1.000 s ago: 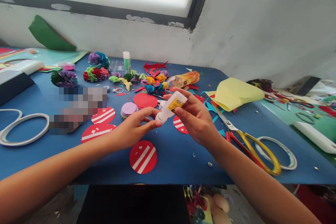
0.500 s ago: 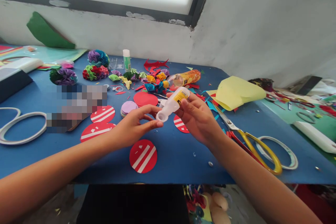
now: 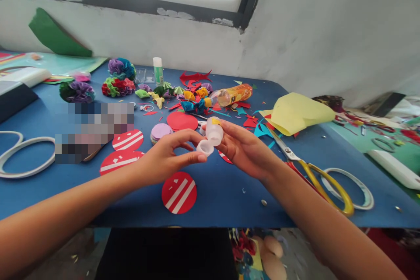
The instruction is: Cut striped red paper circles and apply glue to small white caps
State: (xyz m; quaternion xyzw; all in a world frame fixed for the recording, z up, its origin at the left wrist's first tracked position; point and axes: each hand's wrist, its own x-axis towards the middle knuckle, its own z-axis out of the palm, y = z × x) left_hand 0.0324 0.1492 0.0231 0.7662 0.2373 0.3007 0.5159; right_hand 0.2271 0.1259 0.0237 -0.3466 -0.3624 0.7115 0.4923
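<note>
A small white translucent bottle [image 3: 215, 133] with a yellow label is gripped by my right hand [image 3: 244, 146], its mouth tilted down and toward the left. My left hand [image 3: 173, 155] pinches a white ring-shaped cap [image 3: 205, 147] between thumb and fingers, right beside the bottle's mouth. Below the hands lies a red paper circle [image 3: 179, 193] with white strips. More striped red circles [image 3: 127, 140] rest left of my left hand, and a plain red circle [image 3: 182, 120] lies behind the hands near a stack of lilac discs [image 3: 161, 131].
Large yellow-handled scissors [image 3: 305, 164] and a white tape ring [image 3: 364, 192] lie at the right. Yellow paper [image 3: 297, 113], an orange-labelled bottle [image 3: 234, 95], a glue stick [image 3: 158, 72] and paper flowers [image 3: 121, 70] stand farther back. White rings [image 3: 29, 157] lie at the left.
The bottle has turned in my right hand, so its mouth now faces more toward me. The cap in my left hand shows apart from the bottle's mouth.
</note>
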